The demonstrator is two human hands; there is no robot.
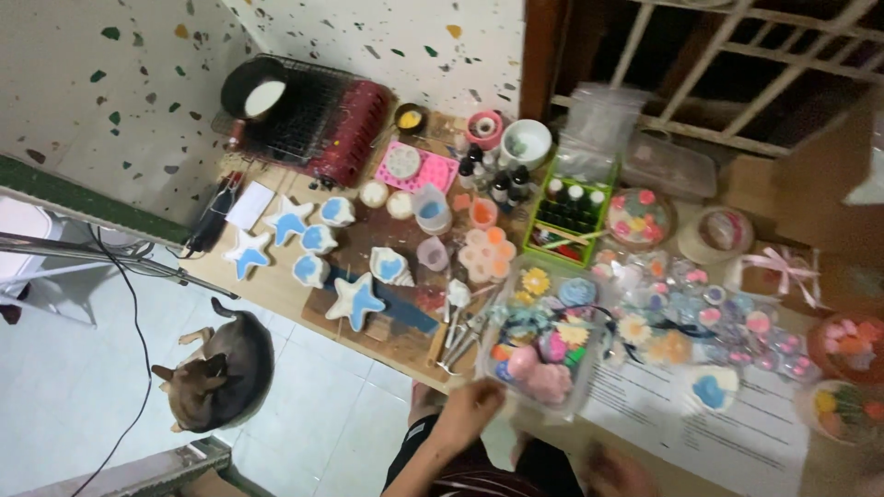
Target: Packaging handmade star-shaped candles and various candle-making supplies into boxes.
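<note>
Left hand [471,410] gripping clear box [545,348] of coloured soaps at near table [285,293] edge (to steady it); right hand [615,471] blurred, grip unclear.

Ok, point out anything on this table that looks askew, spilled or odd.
Nothing looks spilled or broken. The one oddity is the clear tray of soaps: it hangs past the table edge, tilted, with the left hand at its near corner. The right hand is blurred, below the edge. The star moulds lie loosely scattered.
</note>
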